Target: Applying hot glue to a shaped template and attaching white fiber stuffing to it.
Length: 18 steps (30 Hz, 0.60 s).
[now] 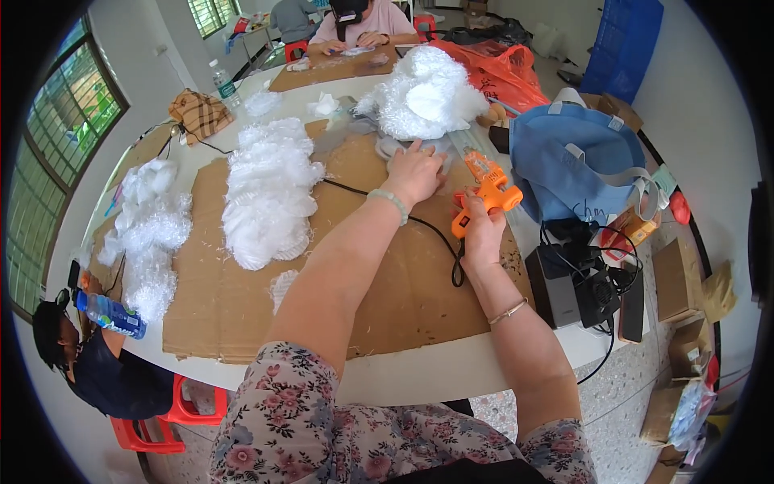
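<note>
Head view: right hand [484,244] grips glue gun [492,195]; left hand [414,174] part-curled, I can't tell hold; leftward ruffled bundle [270,194] seems assembled, gluing unfinished.

Head view — left of two fisheyes worn side by side, above near edge of tabletop [435,373], facing down and forward. Close in: wearer's forearms [339,270], rising from lower rim; glue gun [490,196] right of centre. Person across [389,20] small near top. Window [68,113] bends along left — corners black.
</note>
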### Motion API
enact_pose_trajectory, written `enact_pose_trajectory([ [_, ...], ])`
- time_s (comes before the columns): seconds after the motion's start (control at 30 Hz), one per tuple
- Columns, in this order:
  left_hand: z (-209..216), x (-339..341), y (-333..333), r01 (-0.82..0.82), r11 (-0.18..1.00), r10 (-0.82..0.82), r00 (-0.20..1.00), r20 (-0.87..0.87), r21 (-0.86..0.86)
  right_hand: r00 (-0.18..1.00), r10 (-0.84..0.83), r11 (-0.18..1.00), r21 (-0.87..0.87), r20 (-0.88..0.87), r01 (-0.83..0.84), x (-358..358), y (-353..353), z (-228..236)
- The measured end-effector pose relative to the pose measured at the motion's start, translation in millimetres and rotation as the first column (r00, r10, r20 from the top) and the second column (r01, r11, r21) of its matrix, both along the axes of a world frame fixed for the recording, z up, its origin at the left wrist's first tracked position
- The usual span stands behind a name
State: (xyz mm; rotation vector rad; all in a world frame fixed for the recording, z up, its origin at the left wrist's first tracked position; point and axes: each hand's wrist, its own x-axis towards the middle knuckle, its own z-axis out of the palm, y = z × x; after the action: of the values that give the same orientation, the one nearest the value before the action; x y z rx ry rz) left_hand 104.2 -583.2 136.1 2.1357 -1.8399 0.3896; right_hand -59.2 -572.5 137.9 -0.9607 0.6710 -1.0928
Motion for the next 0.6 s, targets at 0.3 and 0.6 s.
enact_pose_trajectory([
  [0.3, -4.1, 2.2, 0.6, 0.099, 0.995, -0.099, 0.93, 0.355, 0.018, 0.996, 0.08, 0.997, 0.023, 0.026, -0.08, 6.6, 6.6, 1.5],
  [0.6, -10.7, -6.1, 22.0, 0.039, 0.987, -0.041, 0.999, -0.01, -0.158, 0.999, 0.01, 0.994, -0.111, -0.043, -0.015, 4.7, -0.2, -6.2],
])
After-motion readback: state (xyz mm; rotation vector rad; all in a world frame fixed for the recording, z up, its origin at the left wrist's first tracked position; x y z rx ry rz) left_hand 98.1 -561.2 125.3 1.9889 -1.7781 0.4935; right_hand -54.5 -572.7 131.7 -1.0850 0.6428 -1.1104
